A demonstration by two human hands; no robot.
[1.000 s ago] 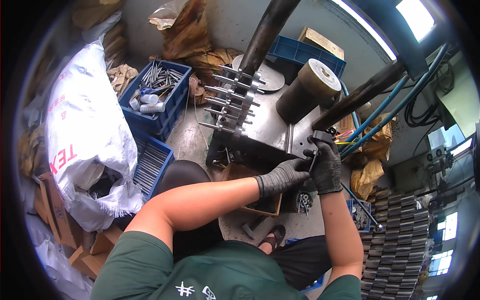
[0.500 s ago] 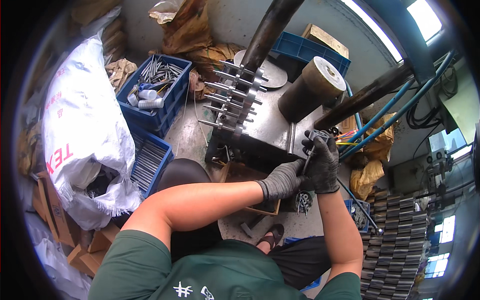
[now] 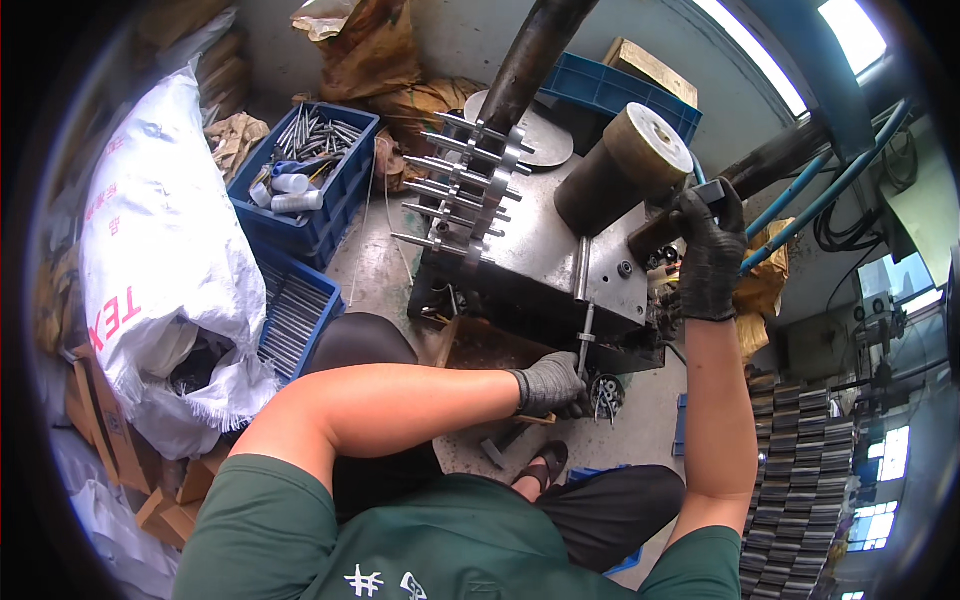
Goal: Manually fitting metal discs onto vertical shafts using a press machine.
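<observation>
My left hand [image 3: 550, 384], in a grey work glove, is closed around the lower end of a slim metal pin with a collar [image 3: 586, 338]. The pin points up in front of the machine block [image 3: 600, 325]. Raised at the right, my right hand [image 3: 712, 258], in a dark glove, grips a small dark metal block [image 3: 710, 192] near the thick cylinder [image 3: 630, 170]. Most of that piece is hidden by the fingers. On the left of the machine top stands a rack [image 3: 490, 195] holding several metal pins that point left.
At left are a blue crate of pins [image 3: 310, 150], a lower blue crate of rods [image 3: 295, 320] and a white woven sack [image 3: 165, 240]. Blue hoses [image 3: 800, 225] run at the right, above stacked metal parts [image 3: 805, 470]. A container of small parts [image 3: 606, 398] sits below the machine.
My hands have moved apart. The right one has risen up and right with the dark block; the left has dropped slightly, and the collared pin now shows clearly in it.
</observation>
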